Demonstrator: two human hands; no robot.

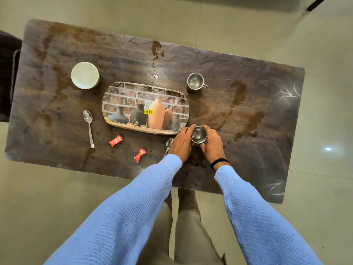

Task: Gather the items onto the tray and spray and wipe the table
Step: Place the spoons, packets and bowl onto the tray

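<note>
Just right of centre, my left hand point(180, 143) and right hand point(213, 145) curled round the sides of a small steel cup point(198, 134), steadying it, I judged, for the short carry to the empty tray point(146, 108) just beside it. A spoon point(169, 144) lay by my left hand, two red sweets point(116, 140) lower left, a white bowl point(85, 75) and handled mug point(195, 82) beyond. Brown spills streaked the dark table point(248, 150) over pale floor tiles point(57, 188)

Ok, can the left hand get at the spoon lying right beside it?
Probably not yet: the left hand grips the steel cup together with the right hand. The spoon lies right beside it, partly hidden under it, with nothing else in the way; once freed, it looks easy.
</note>
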